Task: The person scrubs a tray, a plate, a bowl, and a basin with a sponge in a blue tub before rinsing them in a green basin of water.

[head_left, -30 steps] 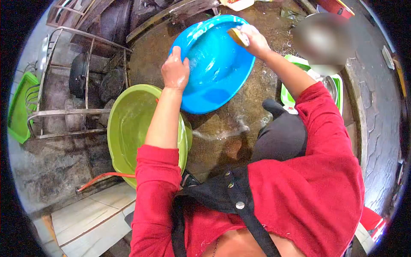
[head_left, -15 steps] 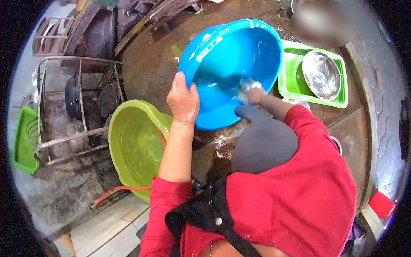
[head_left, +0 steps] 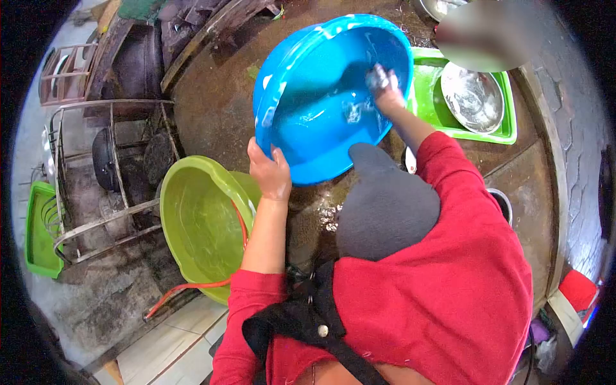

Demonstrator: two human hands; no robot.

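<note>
Right now, the blue basin [head_left: 321,138] is tilted over the wet floor [head_left: 212,96], its open side turned toward the person; white suds cling to its rim and a foamy patch shows on the inner wall. The left hand [head_left: 269,173] is at the basin's lower left edge, its grip closed around the rim, with the thumb up against the blue plastic; the right hand [head_left: 388,96] is inside the basin, near the right wall, its fingers blurred and covered in something pale and grey, so I cannot tell how far that grip is closed or what it has hold of.

Beside the left forearm is a yellow-green tub [head_left: 199,221] with water in it; an orange hose [head_left: 186,287] runs by its near side. Just right of the basin is a bright green tray [head_left: 433,122]; a metal bowl [head_left: 471,96] leans in it, whitish inside. A grey-clothed knee [head_left: 388,208] is just below the basin; a metal rack [head_left: 131,208] stands at the left, with a dark pan [head_left: 104,159] in it.
</note>
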